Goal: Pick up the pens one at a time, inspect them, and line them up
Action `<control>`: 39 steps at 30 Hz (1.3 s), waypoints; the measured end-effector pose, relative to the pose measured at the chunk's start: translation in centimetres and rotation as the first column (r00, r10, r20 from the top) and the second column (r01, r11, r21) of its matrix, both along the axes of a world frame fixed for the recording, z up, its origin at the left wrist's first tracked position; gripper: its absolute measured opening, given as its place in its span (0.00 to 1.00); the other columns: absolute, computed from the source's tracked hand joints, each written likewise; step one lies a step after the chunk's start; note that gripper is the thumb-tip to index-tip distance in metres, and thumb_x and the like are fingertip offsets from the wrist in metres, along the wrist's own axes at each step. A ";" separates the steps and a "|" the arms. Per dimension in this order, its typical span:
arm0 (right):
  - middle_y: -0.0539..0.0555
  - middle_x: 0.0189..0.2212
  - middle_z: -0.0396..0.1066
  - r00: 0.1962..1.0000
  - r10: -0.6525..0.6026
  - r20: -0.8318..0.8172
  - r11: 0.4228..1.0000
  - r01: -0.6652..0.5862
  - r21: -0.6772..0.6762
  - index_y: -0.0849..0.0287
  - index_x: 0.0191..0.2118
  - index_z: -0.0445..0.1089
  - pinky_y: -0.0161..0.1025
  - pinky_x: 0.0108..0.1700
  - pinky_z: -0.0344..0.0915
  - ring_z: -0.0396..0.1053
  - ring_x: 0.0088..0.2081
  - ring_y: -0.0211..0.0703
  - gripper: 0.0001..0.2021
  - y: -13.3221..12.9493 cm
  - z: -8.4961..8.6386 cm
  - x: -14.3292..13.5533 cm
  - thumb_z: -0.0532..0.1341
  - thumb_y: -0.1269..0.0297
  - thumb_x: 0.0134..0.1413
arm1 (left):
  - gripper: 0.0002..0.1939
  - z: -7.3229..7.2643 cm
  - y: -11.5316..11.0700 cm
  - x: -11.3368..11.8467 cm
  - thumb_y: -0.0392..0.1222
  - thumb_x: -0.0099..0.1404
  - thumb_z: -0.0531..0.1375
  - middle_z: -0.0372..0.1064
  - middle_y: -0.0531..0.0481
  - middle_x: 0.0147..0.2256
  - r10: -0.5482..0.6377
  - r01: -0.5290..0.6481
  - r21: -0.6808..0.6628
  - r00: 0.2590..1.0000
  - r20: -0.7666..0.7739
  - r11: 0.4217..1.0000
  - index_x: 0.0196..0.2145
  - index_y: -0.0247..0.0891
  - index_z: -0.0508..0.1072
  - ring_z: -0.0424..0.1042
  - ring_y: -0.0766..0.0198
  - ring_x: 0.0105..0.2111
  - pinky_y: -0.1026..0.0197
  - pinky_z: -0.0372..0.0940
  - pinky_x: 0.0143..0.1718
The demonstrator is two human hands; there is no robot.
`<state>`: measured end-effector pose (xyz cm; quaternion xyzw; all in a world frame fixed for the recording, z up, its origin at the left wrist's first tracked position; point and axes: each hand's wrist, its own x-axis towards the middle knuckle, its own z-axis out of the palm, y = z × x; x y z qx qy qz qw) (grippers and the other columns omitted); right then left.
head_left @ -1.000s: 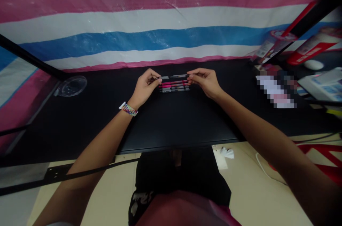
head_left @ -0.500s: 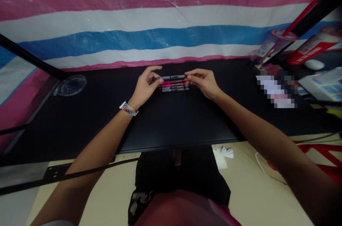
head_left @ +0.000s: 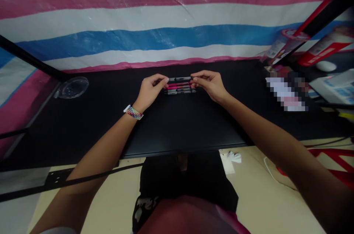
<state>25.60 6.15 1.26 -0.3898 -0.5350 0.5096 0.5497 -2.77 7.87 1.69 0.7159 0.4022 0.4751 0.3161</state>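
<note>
Between my two hands a grey and black pen (head_left: 179,79) lies crosswise, held at both ends. My left hand (head_left: 151,89) pinches its left end between thumb and forefinger. At its right end, the thumb and fingertips of my right hand (head_left: 209,83) are closed on it. Just on the near side, a pink pen (head_left: 177,86) and a grey pen (head_left: 179,92) lie side by side on the black table (head_left: 182,123), roughly parallel to the held one. Their right ends are partly covered by my right fingers.
A clear plastic lid (head_left: 73,88) lies at the table's left. At the right stand a clear cup with a red straw (head_left: 284,45), a red and white container (head_left: 326,47) and a white device (head_left: 336,86). A striped sheet (head_left: 166,38) hangs behind the table.
My left forefinger, raised before, has come down onto the pen's left end, closing the pinch. My right hand stays almost still at the other end.
</note>
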 end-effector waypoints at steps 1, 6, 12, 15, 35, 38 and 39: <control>0.53 0.35 0.84 1.000 -0.005 0.003 1.000 0.005 0.003 0.51 0.40 0.87 0.54 0.51 0.83 0.82 0.36 0.47 0.17 0.0 0.0 0.0 0.83 0.49 0.47 | 0.08 0.1 -0.1 0.0 0.48 0.73 0.69 0.84 0.49 0.33 0.006 -0.006 0.004 1.000 -0.015 1.000 0.40 0.43 0.85 0.82 0.60 0.35 0.56 0.76 0.42; 0.53 0.33 0.84 1.000 -0.005 -0.008 1.000 0.005 0.003 0.51 0.39 0.87 0.52 0.49 0.83 0.81 0.34 0.46 0.15 -0.2 0.0 -0.1 0.83 0.52 0.48 | 0.06 0.6 -0.6 0.2 0.46 0.70 0.72 0.86 0.47 0.39 0.033 -0.033 0.040 0.999 0.014 0.999 0.41 0.44 0.88 0.82 0.59 0.38 0.55 0.76 0.44; 0.53 0.35 0.83 0.991 0.061 -0.117 0.992 -0.073 -0.099 0.51 0.44 0.85 0.52 0.52 0.82 0.80 0.37 0.48 0.17 -0.3 0.5 0.0 0.80 0.51 0.50 | 0.10 0.6 -0.9 0.5 0.51 0.71 0.72 0.87 0.46 0.41 0.044 -0.045 0.043 0.998 0.037 0.998 0.43 0.43 0.87 0.83 0.58 0.40 0.55 0.77 0.46; 0.57 0.39 0.84 0.953 0.183 -0.242 0.948 -0.236 -0.213 0.54 0.51 0.84 0.52 0.51 0.83 0.81 0.42 0.52 0.22 -0.4 1.0 0.2 0.71 0.47 0.56 | 0.10 0.8 -1.0 0.6 0.50 0.71 0.72 0.87 0.47 0.41 0.045 -0.047 0.048 0.998 0.050 0.998 0.43 0.43 0.87 0.83 0.58 0.40 0.55 0.78 0.46; 0.56 0.37 0.83 0.928 0.139 -0.345 0.941 -0.232 -0.245 0.53 0.50 0.81 0.51 0.56 0.82 0.81 0.43 0.50 0.17 -0.6 1.0 0.0 0.69 0.57 0.55 | 0.09 0.9 -1.3 0.8 0.49 0.72 0.73 0.87 0.47 0.41 0.060 -0.065 0.090 0.997 0.052 0.994 0.44 0.43 0.87 0.83 0.59 0.40 0.56 0.77 0.47; 0.56 0.40 0.84 0.875 0.149 -0.460 0.919 -0.294 -0.261 0.56 0.53 0.81 0.46 0.54 0.83 0.81 0.44 0.48 0.18 -0.8 1.3 -0.1 0.66 0.57 0.60 | 0.11 0.9 -1.2 0.8 0.52 0.71 0.74 0.87 0.48 0.40 0.068 -0.074 0.090 0.995 0.071 0.993 0.43 0.44 0.88 0.83 0.60 0.39 0.56 0.77 0.45; 0.56 0.40 0.84 0.861 0.142 -0.488 0.914 -0.304 -0.270 0.56 0.53 0.81 0.45 0.53 0.83 0.81 0.44 0.47 0.18 -0.8 1.3 -0.2 0.66 0.58 0.61 | 0.11 0.8 -1.2 0.8 0.53 0.71 0.74 0.87 0.48 0.40 0.069 -0.076 0.090 0.995 0.074 0.993 0.43 0.44 0.88 0.83 0.60 0.39 0.56 0.77 0.45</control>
